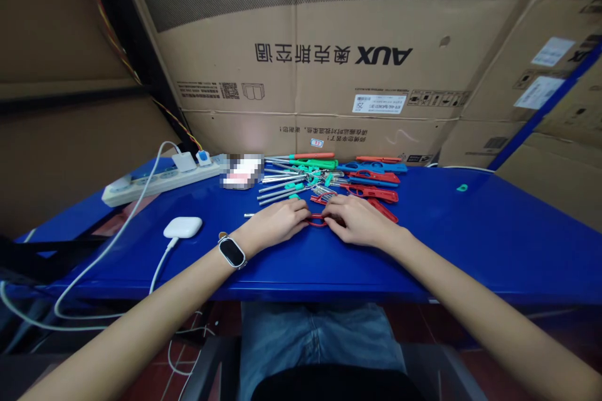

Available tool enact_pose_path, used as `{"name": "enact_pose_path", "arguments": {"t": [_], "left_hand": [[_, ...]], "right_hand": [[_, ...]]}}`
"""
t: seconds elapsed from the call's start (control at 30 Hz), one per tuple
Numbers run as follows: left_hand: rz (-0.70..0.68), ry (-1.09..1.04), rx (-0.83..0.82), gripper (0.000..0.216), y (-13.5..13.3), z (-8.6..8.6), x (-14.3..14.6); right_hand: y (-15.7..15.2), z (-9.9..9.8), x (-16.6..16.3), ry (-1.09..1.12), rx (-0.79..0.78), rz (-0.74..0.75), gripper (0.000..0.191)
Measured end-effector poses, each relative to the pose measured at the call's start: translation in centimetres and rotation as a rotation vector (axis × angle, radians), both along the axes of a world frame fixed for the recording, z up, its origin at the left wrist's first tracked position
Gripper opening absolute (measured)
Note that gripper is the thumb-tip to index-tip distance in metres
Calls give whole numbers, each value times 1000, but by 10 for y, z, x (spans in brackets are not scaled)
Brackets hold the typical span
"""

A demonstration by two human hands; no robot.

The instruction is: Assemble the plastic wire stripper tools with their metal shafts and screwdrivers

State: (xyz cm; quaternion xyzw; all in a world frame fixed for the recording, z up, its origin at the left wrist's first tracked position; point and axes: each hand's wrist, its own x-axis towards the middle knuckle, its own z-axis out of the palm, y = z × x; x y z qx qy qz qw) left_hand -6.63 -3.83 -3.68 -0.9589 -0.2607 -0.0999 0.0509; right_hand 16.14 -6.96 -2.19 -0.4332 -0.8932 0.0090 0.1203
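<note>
Low over the blue table, my left hand [277, 223] and my right hand [360, 219] are closed at either end of a red trigger lighter [317, 220]. Only its red middle shows between my fingertips; the rest is hidden by the hands. A short silver tube end [249, 215] sticks out left of my left hand; whether it belongs to this lighter I cannot tell. Just beyond the hands lies a pile of lighter parts: metal tubes [277, 189], a green handle [315, 163], blue handles [374, 167] and red handles [374, 193].
At the left are a white power strip [160, 182] with chargers, a white earphone case [183, 227] and its cable. A blurred-out item [242, 171] lies behind. A large cardboard box [320, 19] walls the back. One small green piece [462, 188] lies at right.
</note>
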Motion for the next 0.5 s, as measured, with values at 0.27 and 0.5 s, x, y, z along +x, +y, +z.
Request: {"name": "enact_pose_path", "arguments": {"t": [0.27,0.5], "left_hand": [[16,15,-10,21,2,2,-5],[28,41,76,21,1,0,-2]], "right_hand": [[2,-4,3,43,-6,11,21],[3,-2,3,45,-28,17,19]]}}
